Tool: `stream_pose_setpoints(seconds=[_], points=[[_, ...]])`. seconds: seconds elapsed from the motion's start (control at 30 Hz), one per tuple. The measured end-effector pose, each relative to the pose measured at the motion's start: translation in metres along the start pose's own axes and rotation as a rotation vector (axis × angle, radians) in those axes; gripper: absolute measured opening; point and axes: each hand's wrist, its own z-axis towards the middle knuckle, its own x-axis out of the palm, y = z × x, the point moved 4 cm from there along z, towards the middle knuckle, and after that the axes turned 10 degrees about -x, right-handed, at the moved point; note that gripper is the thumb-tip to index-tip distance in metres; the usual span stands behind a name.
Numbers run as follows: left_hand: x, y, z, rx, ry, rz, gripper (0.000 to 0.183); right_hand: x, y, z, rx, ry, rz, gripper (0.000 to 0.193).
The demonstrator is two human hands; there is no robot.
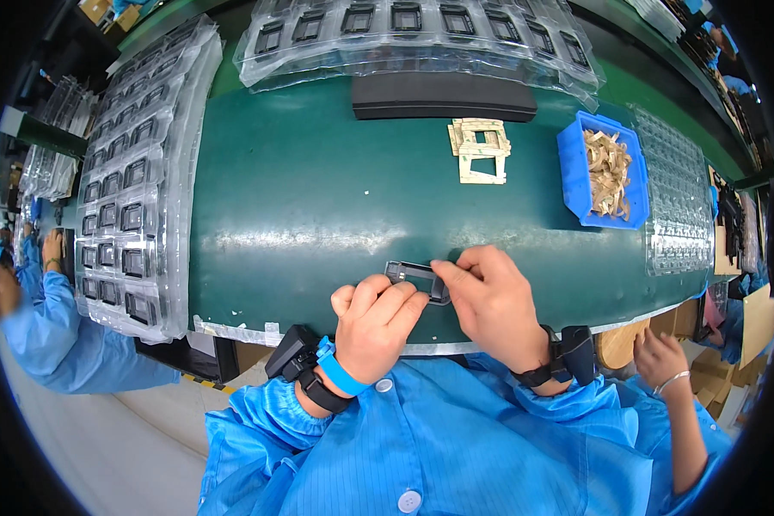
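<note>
A small black rectangular plastic frame (396, 271) is held between both hands, close to the near edge of the green table. My left hand (373, 325) is closed on its left and near side, the fingers bent over it. Thumb and forefinger of my right hand (495, 303) pinch its right end. The fingers cover part of the frame, and whether something small is also pinched there cannot be made out. Beyond the hands lies a small stack of cream-coloured paper frames (482, 168) with rectangular cutouts.
A blue bin (576, 176) of tan strips stands at right, beside clear trays (679, 198). Stacked trays of black frames line the left (168, 215) and far side (378, 52). A long black box (443, 97) lies before the far stack. Co-workers' hands (662, 359) appear at both sides.
</note>
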Motion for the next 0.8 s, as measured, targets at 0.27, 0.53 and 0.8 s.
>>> stream_pose_setpoints(seconds=[0.27, 0.53, 0.8], points=[[-0.001, 0.003, 0.000, -0.009, 0.001, -0.023, 0.024, 0.005, 0.009, -0.001, -0.192, 0.104, -0.161, 0.037], [-0.001, 0.001, 0.001, 0.006, 0.007, -0.039, 0.023, 0.004, 0.003, 0.021, -0.153, 0.137, 0.036, 0.028], [0.001, 0.002, 0.000, 0.017, -0.027, -0.040, 0.026, 0.018, 0.013, 0.064, -0.475, 0.516, -0.120, 0.013]])
